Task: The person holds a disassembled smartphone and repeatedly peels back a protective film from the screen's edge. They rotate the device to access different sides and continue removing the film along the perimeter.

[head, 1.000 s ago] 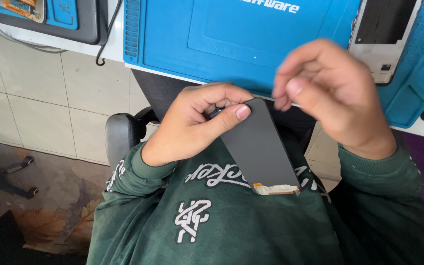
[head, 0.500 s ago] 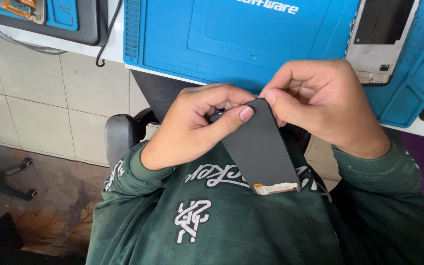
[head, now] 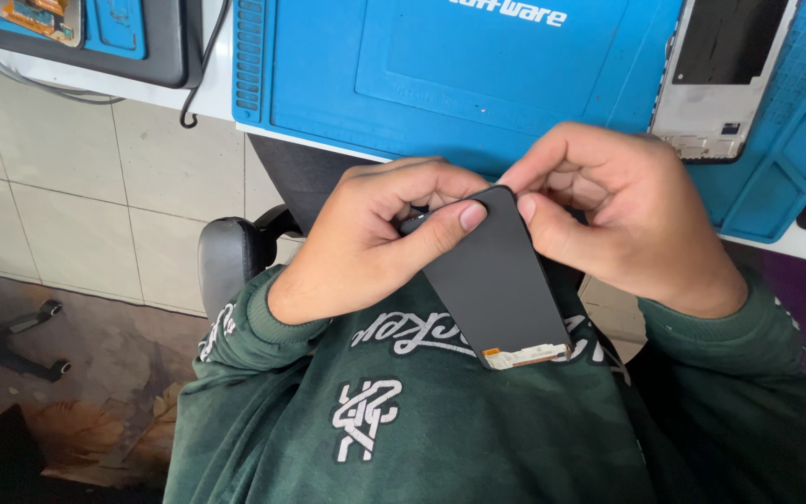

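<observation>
A blue silicone work mat [head: 440, 84] covers the white bench across the top of the frame; beige tiled floor [head: 76, 205] shows at left. Mid-frame, the left hand [head: 375, 243] and right hand [head: 618, 219] pinch the upper end of a flat dark-grey rectangular screen panel [head: 496, 285], its long axis running down toward lower right.

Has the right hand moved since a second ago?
Yes. The right hand has come back left, toward the left hand, closing onto the dark panel's top corner, judged against the blue mat.

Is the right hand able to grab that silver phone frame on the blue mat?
Probably yes: the silver phone frame lies uncovered just beyond the right hand, but that hand is pinching the dark screen panel.
</observation>
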